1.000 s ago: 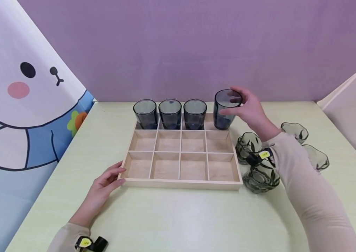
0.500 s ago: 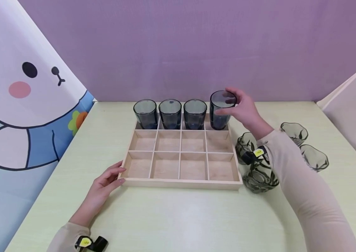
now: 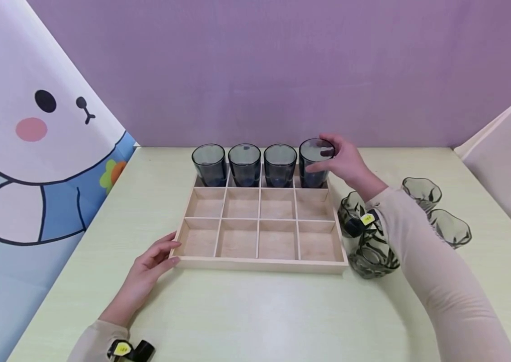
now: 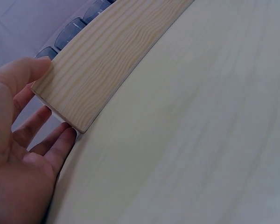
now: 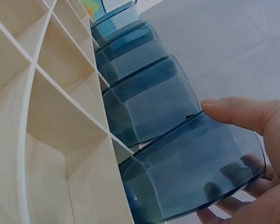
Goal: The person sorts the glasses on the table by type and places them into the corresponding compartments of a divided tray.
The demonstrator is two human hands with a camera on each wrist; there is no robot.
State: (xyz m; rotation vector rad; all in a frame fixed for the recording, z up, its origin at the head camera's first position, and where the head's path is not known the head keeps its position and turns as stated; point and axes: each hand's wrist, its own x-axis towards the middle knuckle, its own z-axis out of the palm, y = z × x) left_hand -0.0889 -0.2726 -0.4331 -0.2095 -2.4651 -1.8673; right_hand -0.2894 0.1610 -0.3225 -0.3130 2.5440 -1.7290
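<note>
Leftward and down: that is how the fourth blue glass point(image 3: 312, 177) has moved over the last second, and the right hand point(image 3: 347, 163) has travelled along with it. Its lower part is now within the back right compartment of the wooden box point(image 3: 262, 264) — though I cannot tell if its base rests on the floor there. The right hand grips this glass near the rim, thumb on the near side and fingers curled round the other. Its rim sits slightly higher than those of the other three, the left glass point(image 3: 212, 171), the second glass point(image 3: 244, 171) and the third glass point(image 3: 280, 171), which stand upright along the same back row, one per compartment.

At the box's front left corner, the left hand point(image 3: 148, 266) pinches the wood — thumb against the front wall, fingers on the left side.

Just right of the box are two wavy-rimmed green cups, a back cup point(image 3: 350, 206) and a front cup point(image 3: 373, 262), partly hidden by the right wrist's camera point(image 3: 364, 221). Farther right on the table point(image 3: 260, 311) stand two more, a far cup point(image 3: 422, 191) and a near cup point(image 3: 451, 229), beyond the sleeve point(image 3: 436, 281).
</note>
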